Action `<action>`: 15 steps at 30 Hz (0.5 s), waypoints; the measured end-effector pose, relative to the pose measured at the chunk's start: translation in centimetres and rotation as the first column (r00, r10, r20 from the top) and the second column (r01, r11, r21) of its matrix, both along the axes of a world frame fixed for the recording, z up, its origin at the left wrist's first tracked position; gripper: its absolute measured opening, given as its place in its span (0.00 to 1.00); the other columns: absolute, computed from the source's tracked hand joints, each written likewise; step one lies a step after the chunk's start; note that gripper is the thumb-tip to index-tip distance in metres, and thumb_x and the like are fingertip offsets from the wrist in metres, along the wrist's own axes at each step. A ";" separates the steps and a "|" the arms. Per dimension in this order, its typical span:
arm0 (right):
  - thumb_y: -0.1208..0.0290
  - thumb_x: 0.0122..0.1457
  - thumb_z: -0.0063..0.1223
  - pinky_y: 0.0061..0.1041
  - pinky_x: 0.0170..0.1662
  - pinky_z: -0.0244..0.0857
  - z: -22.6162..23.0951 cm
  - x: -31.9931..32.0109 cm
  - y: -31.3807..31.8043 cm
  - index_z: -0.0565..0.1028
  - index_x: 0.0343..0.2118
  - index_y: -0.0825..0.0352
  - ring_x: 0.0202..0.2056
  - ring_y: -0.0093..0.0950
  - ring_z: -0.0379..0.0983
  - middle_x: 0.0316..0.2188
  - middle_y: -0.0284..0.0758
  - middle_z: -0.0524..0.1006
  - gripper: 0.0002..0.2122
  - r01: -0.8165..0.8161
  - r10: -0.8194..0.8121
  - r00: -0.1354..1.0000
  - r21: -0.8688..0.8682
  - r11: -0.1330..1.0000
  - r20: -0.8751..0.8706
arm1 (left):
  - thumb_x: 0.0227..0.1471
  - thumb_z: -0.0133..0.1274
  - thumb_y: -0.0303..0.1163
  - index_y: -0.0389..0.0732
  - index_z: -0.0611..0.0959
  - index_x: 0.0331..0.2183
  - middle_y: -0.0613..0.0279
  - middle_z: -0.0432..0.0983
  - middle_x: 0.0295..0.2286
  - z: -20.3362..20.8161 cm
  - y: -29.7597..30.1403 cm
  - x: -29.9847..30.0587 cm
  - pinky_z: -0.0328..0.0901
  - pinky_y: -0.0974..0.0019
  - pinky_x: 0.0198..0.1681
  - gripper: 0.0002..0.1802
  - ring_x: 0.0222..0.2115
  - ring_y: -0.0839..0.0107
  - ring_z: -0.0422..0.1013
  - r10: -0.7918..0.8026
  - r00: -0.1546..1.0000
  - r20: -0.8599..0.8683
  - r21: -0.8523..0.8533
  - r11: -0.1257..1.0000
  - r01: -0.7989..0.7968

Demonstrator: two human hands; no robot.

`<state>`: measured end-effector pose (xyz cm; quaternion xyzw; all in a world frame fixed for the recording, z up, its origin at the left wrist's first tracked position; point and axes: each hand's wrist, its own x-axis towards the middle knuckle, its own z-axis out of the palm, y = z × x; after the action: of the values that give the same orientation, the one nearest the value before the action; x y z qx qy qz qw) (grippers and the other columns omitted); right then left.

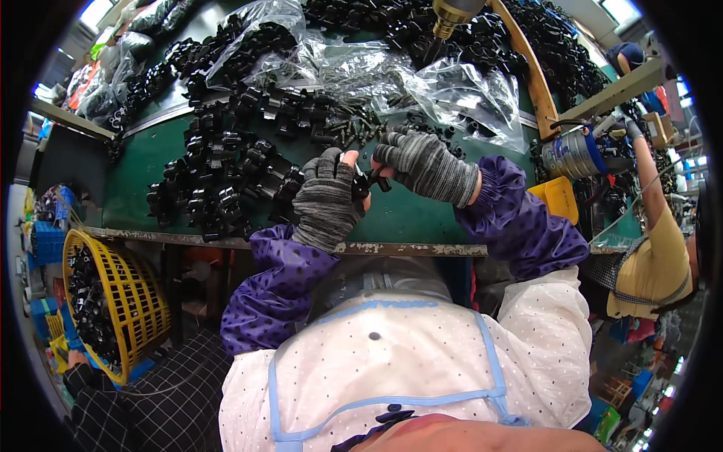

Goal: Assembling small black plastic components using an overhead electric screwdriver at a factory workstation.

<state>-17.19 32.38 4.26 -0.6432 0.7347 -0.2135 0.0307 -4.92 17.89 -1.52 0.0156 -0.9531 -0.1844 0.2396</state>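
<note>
Gripping a black part (361, 185) in the left hand (328, 202)
Right hand (426, 167) pinches a small black piece (383, 182) alongside — perhaps kept close for control — over the green bench (422, 218), screws (355, 129) and piled black fittings (218, 162) just beyond, seemingly for reach.

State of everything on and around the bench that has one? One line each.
Left hand: gloved, closed on black plastic part
Right hand: gloved, pinching small black piece
Black clamp-like parts: loose, heaped
Metal fasteners: loose, scattered
Clear plastic bag: crumpled
Yellow basket: loaded with black parts
Power driver: tip down; on or off unclear
</note>
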 end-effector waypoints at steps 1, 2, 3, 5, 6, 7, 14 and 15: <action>0.70 0.47 0.49 0.29 0.29 0.64 0.1 0.1 0.0 0.71 0.32 0.63 0.30 0.34 0.70 0.27 0.35 0.70 0.09 0.012 -0.012 1.000 -0.006 1.000 0.018 | 0.27 0.59 0.36 0.42 0.66 0.46 0.50 0.62 0.41 0.1 0.0 0.0 0.58 0.54 0.44 0.38 0.41 0.52 0.60 -0.006 1.000 -0.001 0.003 1.000 0.006; 0.70 0.47 0.49 0.29 0.29 0.64 0.1 0.2 -0.1 0.71 0.32 0.63 0.30 0.34 0.70 0.27 0.35 0.70 0.09 0.015 -0.015 1.000 -0.005 1.000 0.017 | 0.27 0.59 0.36 0.42 0.66 0.46 0.50 0.62 0.41 0.1 0.0 -0.2 0.58 0.54 0.44 0.38 0.41 0.52 0.60 -0.015 1.000 -0.004 0.006 1.000 0.015; 0.69 0.46 0.49 0.29 0.29 0.64 0.2 0.6 -0.3 0.71 0.32 0.63 0.29 0.33 0.70 0.27 0.35 0.70 0.09 0.051 -0.039 0.993 0.100 0.994 -0.116 | 0.27 0.59 0.36 0.42 0.66 0.46 0.50 0.62 0.41 0.0 0.0 -0.2 0.58 0.54 0.44 0.38 0.41 0.52 0.60 -0.018 1.000 -0.005 0.007 1.000 0.018; 0.67 0.46 0.49 0.29 0.27 0.65 0.5 1.2 -0.6 0.71 0.32 0.66 0.29 0.33 0.70 0.27 0.36 0.71 0.11 0.114 -0.030 0.954 0.268 0.957 -0.299 | 0.28 0.59 0.37 0.43 0.66 0.46 0.50 0.62 0.41 -0.4 0.1 -0.4 0.57 0.55 0.45 0.38 0.41 0.52 0.60 -0.018 0.999 -0.037 -0.016 1.000 0.017; 0.67 0.46 0.49 0.29 0.27 0.65 0.9 1.3 -0.6 0.71 0.32 0.66 0.29 0.33 0.70 0.27 0.36 0.71 0.11 0.117 -0.032 0.954 0.270 0.956 -0.299 | 0.28 0.59 0.37 0.43 0.66 0.46 0.50 0.62 0.41 -0.5 0.0 -0.5 0.57 0.55 0.45 0.38 0.41 0.52 0.60 -0.020 0.999 -0.036 -0.014 1.000 0.020; 0.67 0.46 0.48 0.30 0.25 0.65 1.2 1.5 -0.7 0.70 0.33 0.67 0.29 0.34 0.71 0.27 0.37 0.70 0.12 0.097 0.005 0.937 0.273 0.957 -0.350 | 0.27 0.60 0.38 0.43 0.67 0.45 0.50 0.62 0.41 -0.7 0.0 -0.6 0.57 0.55 0.45 0.38 0.42 0.52 0.60 -0.038 0.997 -0.068 0.012 0.999 0.039; 0.68 0.48 0.46 0.31 0.24 0.64 1.8 1.8 -0.9 0.68 0.35 0.67 0.29 0.35 0.70 0.24 0.38 0.71 0.12 0.014 0.048 0.938 0.176 0.984 -0.343 | 0.26 0.60 0.40 0.42 0.68 0.44 0.51 0.62 0.41 -0.6 -0.1 -1.0 0.58 0.55 0.44 0.38 0.41 0.53 0.60 -0.079 0.985 -0.151 0.066 0.994 0.090; 0.68 0.48 0.46 0.31 0.24 0.64 2.1 1.5 -0.9 0.68 0.35 0.67 0.29 0.35 0.70 0.24 0.38 0.71 0.12 0.013 0.050 0.937 0.176 0.984 -0.345 | 0.26 0.60 0.40 0.42 0.68 0.44 0.51 0.62 0.41 -0.7 -0.2 -1.2 0.58 0.55 0.44 0.38 0.41 0.53 0.60 -0.078 0.985 -0.152 0.066 0.994 0.089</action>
<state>-15.68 31.44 6.34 -0.6724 0.7384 -0.0306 -0.0411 -6.09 17.67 -2.25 -0.0295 -0.9250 -0.2293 0.3016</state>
